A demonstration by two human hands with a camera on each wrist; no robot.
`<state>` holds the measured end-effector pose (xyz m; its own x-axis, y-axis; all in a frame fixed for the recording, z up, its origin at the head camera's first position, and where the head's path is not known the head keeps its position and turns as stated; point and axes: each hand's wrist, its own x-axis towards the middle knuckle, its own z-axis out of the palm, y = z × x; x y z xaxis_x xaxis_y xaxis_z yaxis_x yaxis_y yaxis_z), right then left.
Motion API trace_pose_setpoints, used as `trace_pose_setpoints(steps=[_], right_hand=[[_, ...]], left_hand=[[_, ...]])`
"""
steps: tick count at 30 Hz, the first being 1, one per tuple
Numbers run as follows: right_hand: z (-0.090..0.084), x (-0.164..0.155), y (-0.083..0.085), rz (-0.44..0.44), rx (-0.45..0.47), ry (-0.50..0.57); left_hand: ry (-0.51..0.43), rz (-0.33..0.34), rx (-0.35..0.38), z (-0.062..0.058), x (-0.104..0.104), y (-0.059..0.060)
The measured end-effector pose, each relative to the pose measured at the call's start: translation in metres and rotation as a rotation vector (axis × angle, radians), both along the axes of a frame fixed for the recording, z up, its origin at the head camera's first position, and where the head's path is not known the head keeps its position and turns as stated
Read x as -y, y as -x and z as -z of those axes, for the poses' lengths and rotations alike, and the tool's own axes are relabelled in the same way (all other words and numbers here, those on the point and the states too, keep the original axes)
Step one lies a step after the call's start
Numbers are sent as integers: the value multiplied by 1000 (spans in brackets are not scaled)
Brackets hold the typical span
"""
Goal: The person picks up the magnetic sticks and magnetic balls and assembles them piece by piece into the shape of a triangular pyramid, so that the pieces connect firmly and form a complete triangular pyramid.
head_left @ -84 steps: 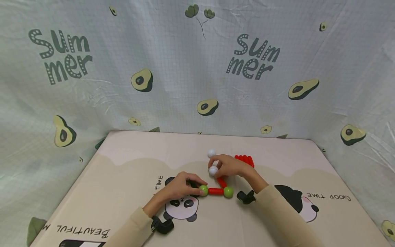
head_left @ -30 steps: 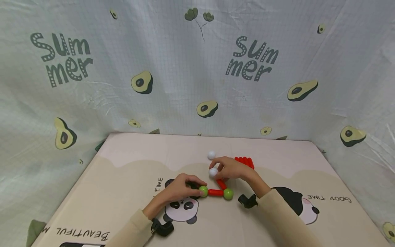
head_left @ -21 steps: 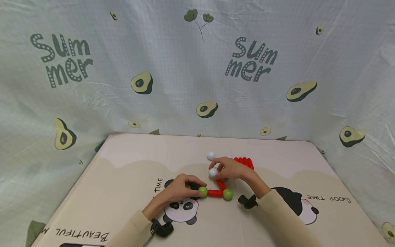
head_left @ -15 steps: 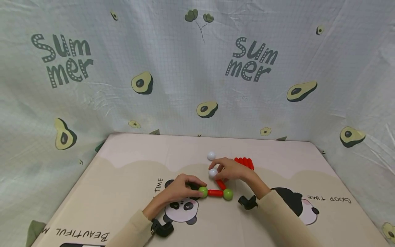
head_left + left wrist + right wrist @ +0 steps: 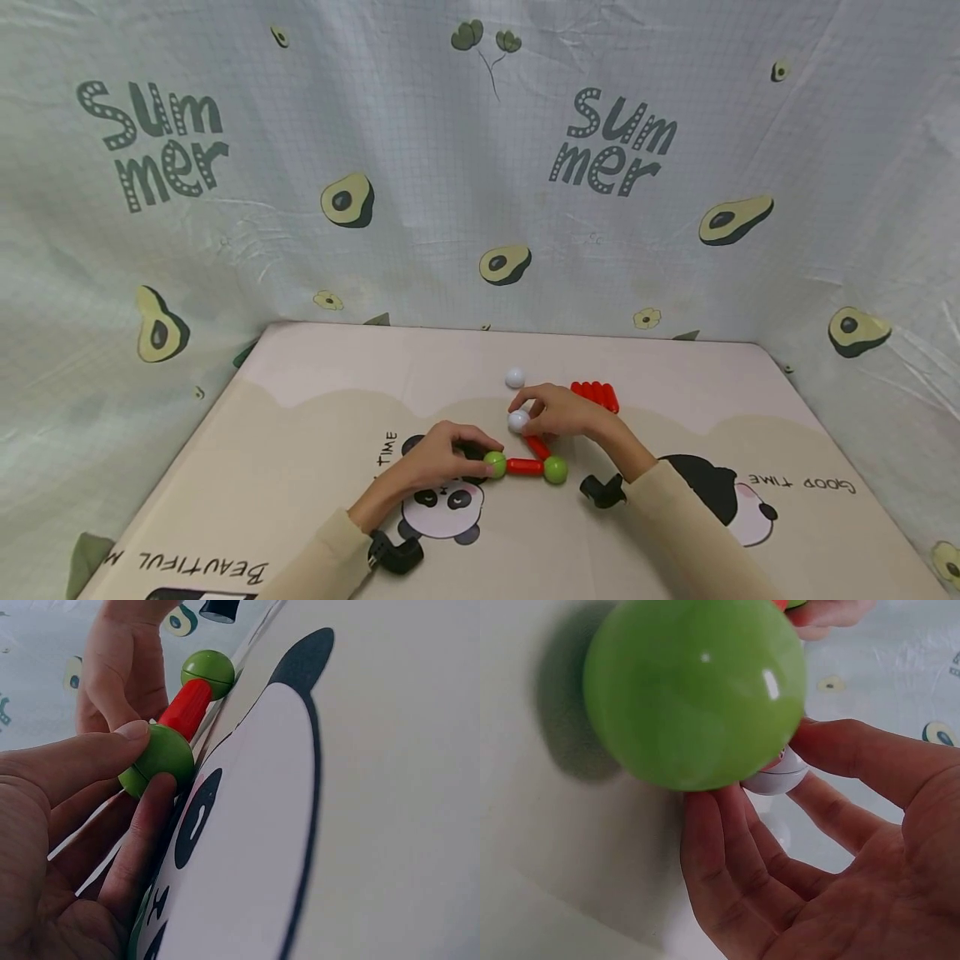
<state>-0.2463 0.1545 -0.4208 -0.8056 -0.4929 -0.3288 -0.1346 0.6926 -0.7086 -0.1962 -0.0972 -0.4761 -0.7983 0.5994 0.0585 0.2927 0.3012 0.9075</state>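
Observation:
Thumb and fingers of my left hand (image 5: 442, 454) pinch a green ball (image 5: 495, 464) on the left end of a short red rod (image 5: 524, 467). A second green ball (image 5: 555, 470) joins that rod to another red rod (image 5: 537, 447), which slants up and left. At its far end my right hand (image 5: 561, 410) holds a white ball (image 5: 518, 421) between thumb and fingers. In the right wrist view the corner green ball (image 5: 694, 690) is large and partly hides the white ball (image 5: 778, 776) and the rods. The left wrist view shows the pinched green ball (image 5: 159, 761) close up.
A loose white ball (image 5: 514, 378) lies just beyond my right hand. Several red rods (image 5: 596, 396) lie side by side behind it. The printed tabletop (image 5: 300, 467) meets a hanging avocado-print sheet (image 5: 420, 167) at the back.
Both hands keep their places and grips. The white ball under my right fingers seems turned: a seam visible at first no longer shows. The head view has shifted slightly.

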Motion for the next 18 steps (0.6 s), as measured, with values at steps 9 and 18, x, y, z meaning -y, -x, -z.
trace_pose_setpoints(steps=[9, 18], right_hand=[[2, -3, 2, 22, -15, -13], [3, -5, 3, 23, -12, -14]], left_hand=[[7, -10, 16, 2, 0, 2], [14, -17, 27, 2, 0, 2]])
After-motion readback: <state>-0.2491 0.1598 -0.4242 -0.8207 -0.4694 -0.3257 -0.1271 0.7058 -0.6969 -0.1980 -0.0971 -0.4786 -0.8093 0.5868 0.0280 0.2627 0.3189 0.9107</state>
